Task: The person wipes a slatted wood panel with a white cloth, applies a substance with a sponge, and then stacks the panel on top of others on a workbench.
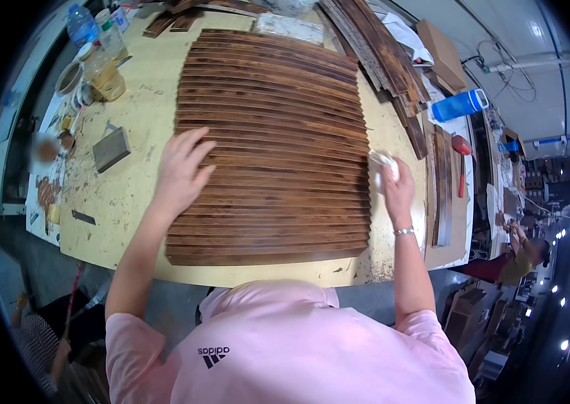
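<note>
A wide panel of dark brown wooden slats (pixel 278 182), ridged from side to side, lies flat on the pale yellow tabletop (pixel 137 87) in front of me. My left hand (pixel 187 168) rests at the panel's left edge, its fingers spread over the slats and nothing in it. Beside the right edge, my right hand (pixel 398 192) is closed on a crumpled white cloth (pixel 384 161). The cloth sits against the slat ends; its lower part is hidden by my fingers.
At the far left stand a clear water bottle (pixel 83 27) and a jar of yellowish liquid (pixel 104 75). Nearer lies a sanding block (pixel 111 149). Dark planks (pixel 386 54) are stacked at the far right, near a blue bottle (pixel 456 106) and a red mallet (pixel 460 145). Other people work on both sides.
</note>
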The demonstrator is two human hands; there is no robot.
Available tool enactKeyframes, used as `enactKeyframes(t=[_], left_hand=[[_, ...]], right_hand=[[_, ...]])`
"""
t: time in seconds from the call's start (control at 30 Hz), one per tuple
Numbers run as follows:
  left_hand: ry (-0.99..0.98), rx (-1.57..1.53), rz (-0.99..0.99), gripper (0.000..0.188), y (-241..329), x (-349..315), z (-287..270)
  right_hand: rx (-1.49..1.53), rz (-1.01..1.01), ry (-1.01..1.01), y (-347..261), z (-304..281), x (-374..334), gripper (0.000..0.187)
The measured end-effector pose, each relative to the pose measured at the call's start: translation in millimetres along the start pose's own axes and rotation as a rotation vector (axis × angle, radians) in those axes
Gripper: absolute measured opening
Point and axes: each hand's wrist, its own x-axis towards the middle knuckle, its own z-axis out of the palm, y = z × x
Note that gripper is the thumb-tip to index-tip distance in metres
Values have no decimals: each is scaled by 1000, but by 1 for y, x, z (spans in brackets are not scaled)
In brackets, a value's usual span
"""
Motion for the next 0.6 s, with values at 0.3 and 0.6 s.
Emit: enactKeyframes(t=[0.3, 0.6], left_hand=[[-233, 216, -64, 45, 17, 13, 41], [-182, 221, -51, 46, 23, 17, 48]], right_hand=[[-20, -482, -148, -57, 80, -4, 36], [-430, -220, -162, 98, 16, 41, 22]])
